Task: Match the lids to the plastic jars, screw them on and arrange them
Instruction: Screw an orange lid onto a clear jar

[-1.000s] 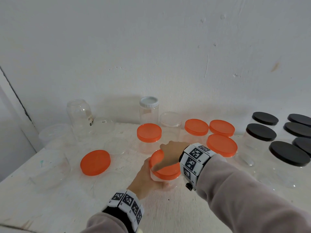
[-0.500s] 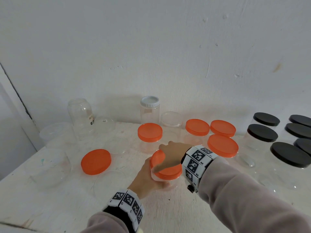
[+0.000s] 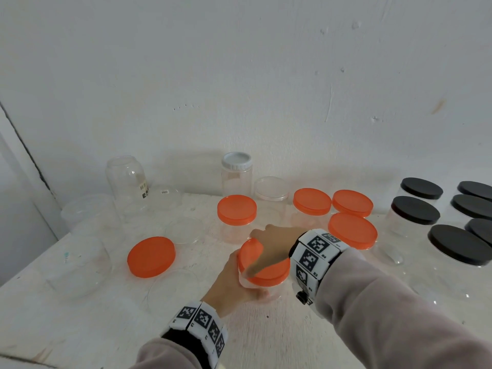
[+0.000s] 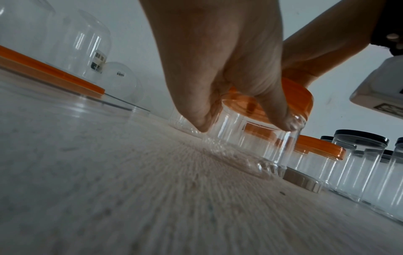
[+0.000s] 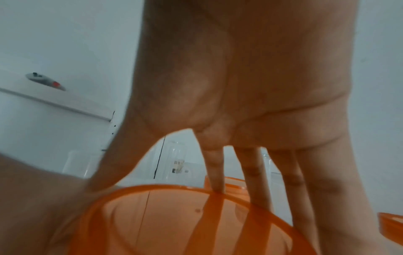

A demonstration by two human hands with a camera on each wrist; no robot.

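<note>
Hands (image 3: 274,246) on jar over rough white table (image 3: 266,334), white wall (image 3: 239,75) behind.

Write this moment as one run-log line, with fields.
step: screwing lid | left hand: holds clear jar | right hand: grips orange lid

Barely anything moved: the right hand (image 3: 274,242) has twisted a touch further round on the orange lid (image 3: 266,270), thumb poking out more toward the back.
</note>
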